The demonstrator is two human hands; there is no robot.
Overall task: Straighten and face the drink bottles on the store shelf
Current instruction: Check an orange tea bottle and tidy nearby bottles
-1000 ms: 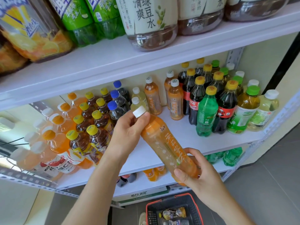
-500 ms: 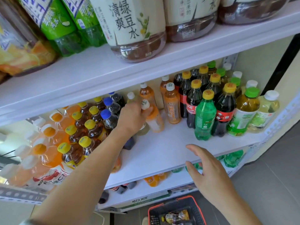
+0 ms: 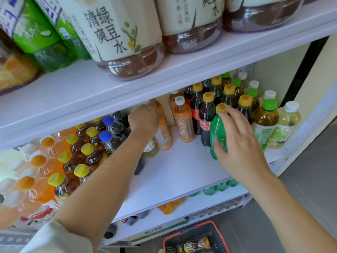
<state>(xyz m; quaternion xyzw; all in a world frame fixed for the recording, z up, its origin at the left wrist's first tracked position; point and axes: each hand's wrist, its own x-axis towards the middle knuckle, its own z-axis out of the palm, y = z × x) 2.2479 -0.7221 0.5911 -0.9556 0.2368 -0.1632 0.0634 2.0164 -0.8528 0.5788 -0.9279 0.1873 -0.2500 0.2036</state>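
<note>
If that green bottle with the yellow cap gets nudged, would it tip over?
Probably tips fairly easily: the green bottle is tall and narrow. It looks full, so likely heavy for its size. Cola bottles close behind may prop it.

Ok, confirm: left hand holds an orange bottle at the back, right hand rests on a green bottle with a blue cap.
One slip: in the head view, the green bottle under the right hand has a yellow cap, not blue. The left hand holds the orange bottle at the back.
</note>
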